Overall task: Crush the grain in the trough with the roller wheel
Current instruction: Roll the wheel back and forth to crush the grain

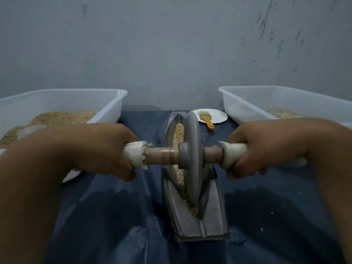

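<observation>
A grey metal roller wheel [192, 159] stands upright in the long boat-shaped trough [209, 221] at the middle of the view. Tan grain [179, 134] lies in the trough's groove, mostly to the left of and beyond the wheel. A wooden axle [162, 156] runs through the wheel, with white wrapping at both ends. My left hand [101, 149] grips the left wrapped end. My right hand [266, 147] grips the right wrapped end. Both sets of fingers curl under the handle.
A white plastic tub [106, 103] with grain stands at the left, another tub [247, 100] at the right. A white plate [219, 115] with an orange-handled brush [207, 121] lies behind the trough. A dark blue sheet [114, 216] covers the surface; a grey wall rises close behind.
</observation>
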Tool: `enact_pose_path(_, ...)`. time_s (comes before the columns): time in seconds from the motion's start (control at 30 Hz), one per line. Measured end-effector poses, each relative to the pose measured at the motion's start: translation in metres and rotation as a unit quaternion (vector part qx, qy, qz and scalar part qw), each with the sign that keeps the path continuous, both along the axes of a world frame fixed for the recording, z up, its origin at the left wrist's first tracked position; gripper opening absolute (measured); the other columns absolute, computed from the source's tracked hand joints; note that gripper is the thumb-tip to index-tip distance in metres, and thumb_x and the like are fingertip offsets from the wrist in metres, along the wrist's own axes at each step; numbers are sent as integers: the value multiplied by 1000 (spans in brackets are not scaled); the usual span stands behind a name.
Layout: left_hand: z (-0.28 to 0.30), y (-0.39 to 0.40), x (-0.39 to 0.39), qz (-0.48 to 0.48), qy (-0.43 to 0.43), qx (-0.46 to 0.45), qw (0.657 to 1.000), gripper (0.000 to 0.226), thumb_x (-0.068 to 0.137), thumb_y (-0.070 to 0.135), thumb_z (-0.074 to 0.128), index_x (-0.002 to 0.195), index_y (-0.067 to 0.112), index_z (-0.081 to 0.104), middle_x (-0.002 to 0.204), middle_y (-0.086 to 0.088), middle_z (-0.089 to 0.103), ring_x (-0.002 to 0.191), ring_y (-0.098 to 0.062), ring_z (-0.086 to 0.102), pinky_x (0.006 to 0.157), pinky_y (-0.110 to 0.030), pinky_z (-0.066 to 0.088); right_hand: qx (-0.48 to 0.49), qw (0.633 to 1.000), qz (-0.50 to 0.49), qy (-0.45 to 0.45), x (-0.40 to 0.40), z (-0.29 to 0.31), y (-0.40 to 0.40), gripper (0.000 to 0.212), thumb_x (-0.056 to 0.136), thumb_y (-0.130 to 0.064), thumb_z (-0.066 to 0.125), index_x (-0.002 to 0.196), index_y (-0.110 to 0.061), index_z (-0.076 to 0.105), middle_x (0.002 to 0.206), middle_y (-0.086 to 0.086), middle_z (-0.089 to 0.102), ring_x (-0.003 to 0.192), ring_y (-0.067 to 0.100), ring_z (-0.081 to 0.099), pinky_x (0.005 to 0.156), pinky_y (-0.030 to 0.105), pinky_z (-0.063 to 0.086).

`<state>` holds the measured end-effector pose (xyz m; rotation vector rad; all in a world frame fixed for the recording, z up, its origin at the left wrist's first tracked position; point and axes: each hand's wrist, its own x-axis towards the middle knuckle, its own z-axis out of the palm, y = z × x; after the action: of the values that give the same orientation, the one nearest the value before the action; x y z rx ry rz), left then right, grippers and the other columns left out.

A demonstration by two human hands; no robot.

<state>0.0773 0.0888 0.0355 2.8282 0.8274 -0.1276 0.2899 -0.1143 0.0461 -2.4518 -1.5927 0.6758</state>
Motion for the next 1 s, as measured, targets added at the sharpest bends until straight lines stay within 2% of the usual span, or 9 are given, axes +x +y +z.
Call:
enact_pose_path(0.13, -12, 2, 18, 32, -88, 73, 993, 21, 64, 36, 79, 79, 32, 65, 67, 9, 65, 60, -4, 59, 55, -24, 42, 99, 987, -41, -122, 10, -23, 23, 26, 63, -52, 78, 75, -34, 64, 70, -5, 68, 67, 14, 65, 59, 30, 50)
enact_pose_path(0.23, -19, 2, 28, 51, -135, 157, 977, 17, 70, 34, 73, 74, 30, 57, 74, 9, 61, 68, -9, 56, 55, -24, 36, 198, 952, -56, -228, 16, -41, 37, 22, 73, -49, 73, 79, -31, 61, 76, -8, 61, 78, 18, 58, 66, 32, 45)
enact_pose_path(0.37, -11, 0, 17, 25, -69, 77, 994, 19, 65, 32, 77, 75, 28, 61, 67, 6, 63, 59, -5, 58, 51, -23, 39, 128, 981, -33, -142, 16, -28, 26, 24, 67, -44, 78, 80, -29, 65, 74, -3, 68, 73, 18, 65, 68, 37, 56)
enact_pose_path(0.47, -2, -6, 5, 7, -21, 23, 1000, 24, 59, 39, 80, 77, 35, 65, 63, 13, 66, 55, -1, 60, 48, -21, 41, 15, 1000, -2, 10, 8, -9, 7, 36, 51, -52, 78, 79, -31, 69, 69, -1, 72, 61, 15, 68, 52, 22, 51)
enact_pose_path(0.53, -2, -6, 6, 7, -22, 28, 999, 26, 57, 40, 80, 77, 39, 64, 62, 15, 65, 55, -1, 60, 50, -22, 41, -3, 999, 9, 43, 7, -6, 4, 41, 46, -55, 76, 79, -32, 70, 69, 0, 72, 59, 15, 68, 51, 18, 49)
enact_pose_path(0.63, -11, 0, 20, 35, -91, 104, 990, 20, 63, 35, 76, 76, 31, 62, 66, 8, 63, 60, -5, 57, 52, -23, 38, 76, 995, -34, -52, 15, -21, 19, 31, 56, -50, 79, 78, -32, 67, 68, -4, 69, 64, 13, 66, 55, 26, 51)
enact_pose_path(0.77, -31, 4, 38, 63, -204, 241, 947, 12, 74, 30, 64, 73, 29, 52, 75, 7, 60, 72, -18, 54, 57, -28, 32, 247, 931, -81, -256, 21, -53, 44, 21, 77, -43, 70, 71, -32, 53, 72, -9, 55, 82, 22, 59, 64, 30, 39)
enact_pose_path(0.87, -34, 8, 39, 55, -198, 239, 949, 13, 74, 30, 64, 74, 29, 52, 76, 7, 59, 75, -17, 57, 60, -28, 34, 229, 940, -77, -242, 22, -50, 43, 22, 77, -45, 70, 71, -32, 53, 75, -9, 57, 83, 21, 60, 66, 31, 43)
enact_pose_path(1.0, -17, 8, 21, 12, -102, 93, 990, 21, 63, 35, 77, 76, 31, 61, 73, 9, 63, 68, -9, 60, 60, -26, 45, 93, 987, -37, -129, 16, -24, 22, 25, 64, -48, 78, 75, -31, 63, 69, -5, 67, 67, 13, 64, 63, 34, 53)
